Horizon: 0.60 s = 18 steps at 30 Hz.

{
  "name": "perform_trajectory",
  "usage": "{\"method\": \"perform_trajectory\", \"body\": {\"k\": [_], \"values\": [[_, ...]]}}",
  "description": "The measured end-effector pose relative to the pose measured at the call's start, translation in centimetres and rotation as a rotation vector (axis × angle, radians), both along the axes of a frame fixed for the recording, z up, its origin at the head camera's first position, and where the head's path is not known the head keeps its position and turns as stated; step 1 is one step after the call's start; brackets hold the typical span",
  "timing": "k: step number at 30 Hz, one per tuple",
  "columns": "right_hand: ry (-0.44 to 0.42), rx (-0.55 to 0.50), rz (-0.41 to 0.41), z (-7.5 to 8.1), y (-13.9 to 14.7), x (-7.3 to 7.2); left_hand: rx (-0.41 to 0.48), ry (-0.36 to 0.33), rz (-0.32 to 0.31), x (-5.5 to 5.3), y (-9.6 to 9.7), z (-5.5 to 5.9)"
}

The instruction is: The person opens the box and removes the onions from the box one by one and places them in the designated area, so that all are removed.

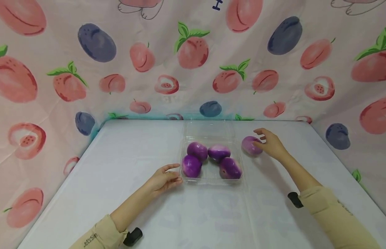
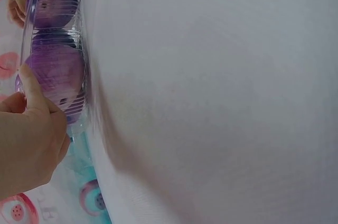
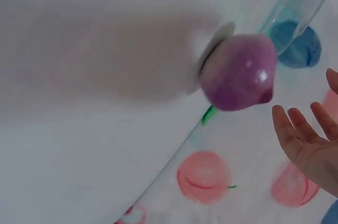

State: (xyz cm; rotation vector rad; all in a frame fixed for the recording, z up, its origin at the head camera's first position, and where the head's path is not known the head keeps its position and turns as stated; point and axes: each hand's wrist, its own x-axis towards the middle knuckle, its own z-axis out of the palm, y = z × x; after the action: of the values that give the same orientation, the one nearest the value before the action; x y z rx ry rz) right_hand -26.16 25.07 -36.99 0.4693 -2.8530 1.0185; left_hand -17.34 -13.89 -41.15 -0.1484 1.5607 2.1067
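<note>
A clear plastic clamshell box [image 1: 211, 174] holds several shiny purple onions, two on its left side and two on its right. Its lid [image 1: 208, 129] lies folded back toward the wall. Extended fingers of my left hand [image 1: 165, 180] touch the box's left edge; in the left wrist view an onion [image 2: 55, 68] shows through the ridged side. Another purple onion [image 1: 251, 145] sits on the table right of the box. My right hand [image 1: 271, 143] is just beside and above it, fingers spread. In the right wrist view a gap separates that hand [image 3: 311, 152] from the onion [image 3: 240, 73].
The white-covered table [image 1: 143, 145] meets a fruit-printed cloth backdrop [image 1: 193, 93] at its back edge. Cloth also rises on the left and right sides. A black wrist camera [image 1: 133, 237] is worn under the left sleeve, another [image 1: 295, 200] under the right sleeve.
</note>
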Motion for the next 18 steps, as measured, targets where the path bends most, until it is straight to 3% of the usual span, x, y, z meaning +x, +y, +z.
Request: {"method": "perform_trajectory", "body": {"k": [3, 11, 18], "values": [[0.015, -0.003, 0.009, 0.3, -1.1, 0.7, -0.004, 0.001, 0.004, 0.1, 0.0, 0.0], [-0.05, -0.011, 0.005, 0.6, -2.8, 2.4, -0.004, 0.001, -0.002, 0.0, 0.0, 0.0], [-0.073, -0.059, 0.048, 0.7, -4.2, 3.6, 0.007, 0.008, -0.004, 0.0, 0.0, -0.2]]}}
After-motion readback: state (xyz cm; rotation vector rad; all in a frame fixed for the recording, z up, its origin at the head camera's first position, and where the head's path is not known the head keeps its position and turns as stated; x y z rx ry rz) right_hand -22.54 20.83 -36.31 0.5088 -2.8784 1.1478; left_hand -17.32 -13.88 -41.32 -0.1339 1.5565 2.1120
